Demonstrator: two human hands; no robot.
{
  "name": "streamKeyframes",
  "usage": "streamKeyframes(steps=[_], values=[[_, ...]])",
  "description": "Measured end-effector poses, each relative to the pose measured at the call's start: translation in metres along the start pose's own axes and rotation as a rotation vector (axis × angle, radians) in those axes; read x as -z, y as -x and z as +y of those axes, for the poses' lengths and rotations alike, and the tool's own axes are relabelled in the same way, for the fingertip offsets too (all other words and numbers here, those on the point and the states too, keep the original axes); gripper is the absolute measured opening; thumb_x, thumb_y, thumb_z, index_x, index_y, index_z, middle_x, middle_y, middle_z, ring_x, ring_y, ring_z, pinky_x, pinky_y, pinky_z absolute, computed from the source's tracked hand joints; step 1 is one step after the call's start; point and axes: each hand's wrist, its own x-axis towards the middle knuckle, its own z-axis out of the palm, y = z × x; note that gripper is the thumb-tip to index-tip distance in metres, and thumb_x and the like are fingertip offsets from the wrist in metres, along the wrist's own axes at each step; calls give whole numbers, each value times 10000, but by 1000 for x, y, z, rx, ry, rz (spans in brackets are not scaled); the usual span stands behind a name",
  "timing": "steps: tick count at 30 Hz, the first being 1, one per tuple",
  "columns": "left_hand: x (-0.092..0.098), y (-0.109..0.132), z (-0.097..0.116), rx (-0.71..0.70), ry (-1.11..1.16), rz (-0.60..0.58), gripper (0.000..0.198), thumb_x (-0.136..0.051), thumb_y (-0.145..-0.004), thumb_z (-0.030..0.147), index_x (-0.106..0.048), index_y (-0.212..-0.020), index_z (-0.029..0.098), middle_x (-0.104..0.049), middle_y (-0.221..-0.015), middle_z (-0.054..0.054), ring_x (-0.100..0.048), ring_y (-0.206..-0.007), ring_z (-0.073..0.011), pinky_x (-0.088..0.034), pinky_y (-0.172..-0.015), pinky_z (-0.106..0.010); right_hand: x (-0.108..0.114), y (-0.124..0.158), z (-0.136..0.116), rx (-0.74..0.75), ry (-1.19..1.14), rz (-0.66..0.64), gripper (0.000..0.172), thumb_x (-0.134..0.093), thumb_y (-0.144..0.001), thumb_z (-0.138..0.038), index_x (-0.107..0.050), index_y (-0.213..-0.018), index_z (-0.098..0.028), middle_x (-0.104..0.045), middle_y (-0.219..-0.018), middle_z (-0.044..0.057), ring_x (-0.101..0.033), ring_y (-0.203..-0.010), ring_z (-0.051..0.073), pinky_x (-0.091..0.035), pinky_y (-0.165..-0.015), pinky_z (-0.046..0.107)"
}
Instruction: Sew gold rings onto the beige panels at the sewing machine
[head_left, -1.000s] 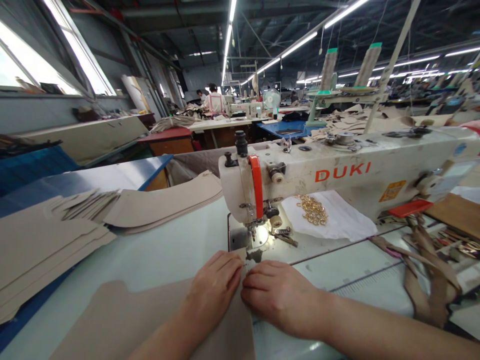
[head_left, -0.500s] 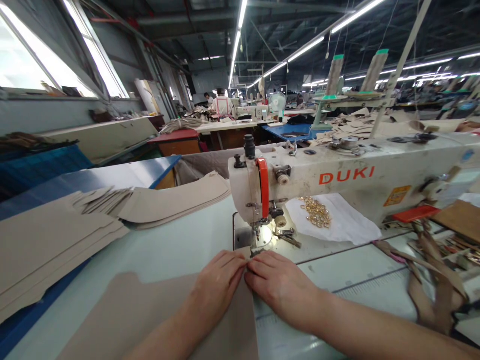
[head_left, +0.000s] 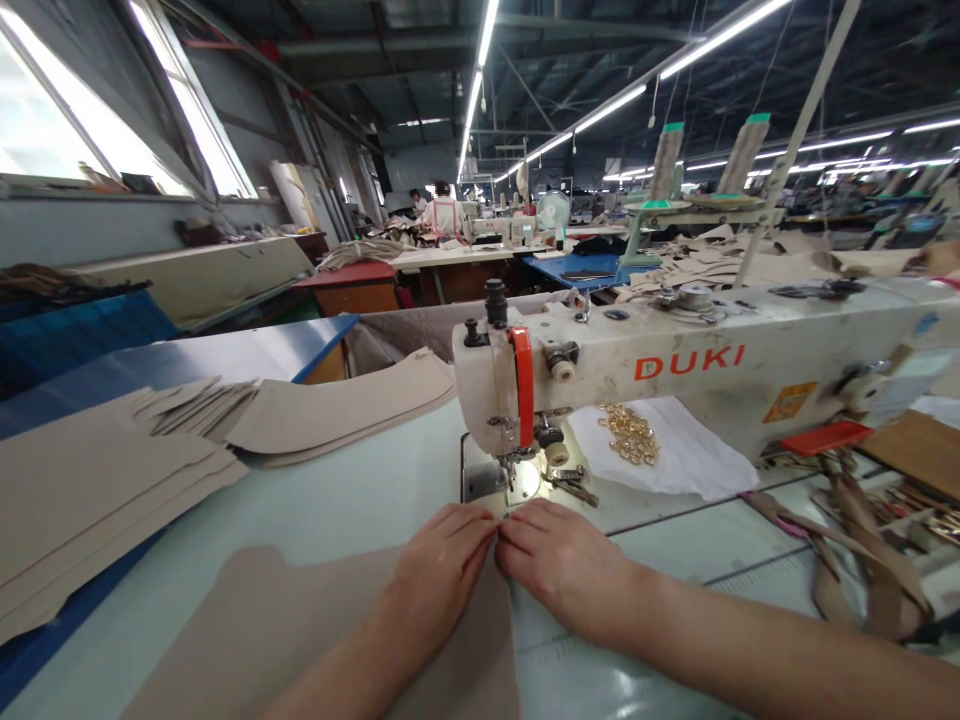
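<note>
A large beige cut panel (head_left: 300,630) lies flat on the pale green sewing table (head_left: 345,500), its right edge leading to the needle of a white DUKI sewing machine (head_left: 675,365). My left hand (head_left: 442,565) rests on the panel, its fingers curled down against the edge. Pressed against it from the right is my right hand (head_left: 566,565), fingers bent onto the same edge just in front of the presser foot (head_left: 517,470). Both sets of fingertips meet at the panel's corner. What lies under them is hidden.
Stacks of beige cut panels (head_left: 112,480) lie at the left and behind (head_left: 345,405). A white cloth with gold rings (head_left: 634,435) sits under the machine arm. Beige straps (head_left: 855,530) trail at the right. Thread cones (head_left: 664,160) stand above. A person (head_left: 444,210) works far behind.
Both hands have slid forward a little toward the presser foot, pushing the panel's corner closer under the needle. The camera view has shifted slightly.
</note>
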Motion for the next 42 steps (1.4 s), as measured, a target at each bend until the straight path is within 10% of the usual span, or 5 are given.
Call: streamKeyframes(steps=[12,42], values=[[-28,-28,-23,-16,-5,-31,291,-383,-923,196,-664,-855,169,-712,-850,-53,-658,-816,-162,-572,-767,-308,-4,1,34,-98,-12,-26,108,-548,-890,-177,-579,-973,-117,-618,-1027,68,-531,-949,203,-421,-816,329],[-26,-35,-28,18,-11,-5,303,-400,-931,250,-668,-814,171,-721,-801,-37,-662,-766,-158,-577,-726,-291,-9,-4,36,-155,-19,-21,153,-593,-855,-147,-586,-1005,-116,-639,-1067,76,-584,-937,218,-463,-795,345]])
